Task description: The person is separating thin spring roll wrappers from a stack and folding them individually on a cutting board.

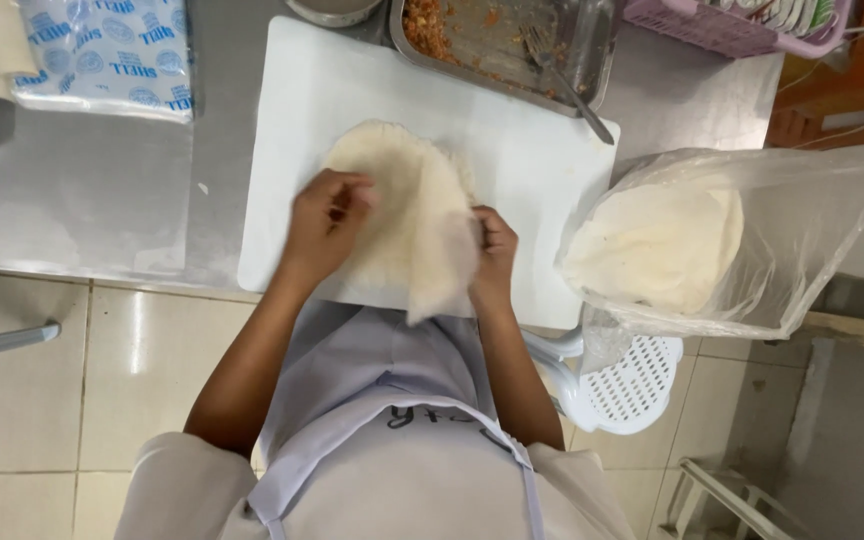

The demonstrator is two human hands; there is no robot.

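**Thin flatbread lifted from the stack**

At the near edge of a white cutting board (542,200), the right hand (493,252) pinches a thin white flatbread (440,250), fingers closed on its rim, so it peels up and hangs over the edge. The left hand (325,222) presses flat on the stack (384,165), apparently to pin it. More flatbreads wait in a clear bag (802,230) at the table's right edge; a steel tray (592,50) of filling sits behind the board.

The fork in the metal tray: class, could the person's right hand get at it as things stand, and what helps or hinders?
Probably yes. The fork lies with its handle jutting over the metal tray rim towards the right hand, with only bare white board between. But that hand is pinching a dough sheet and would have to let go.
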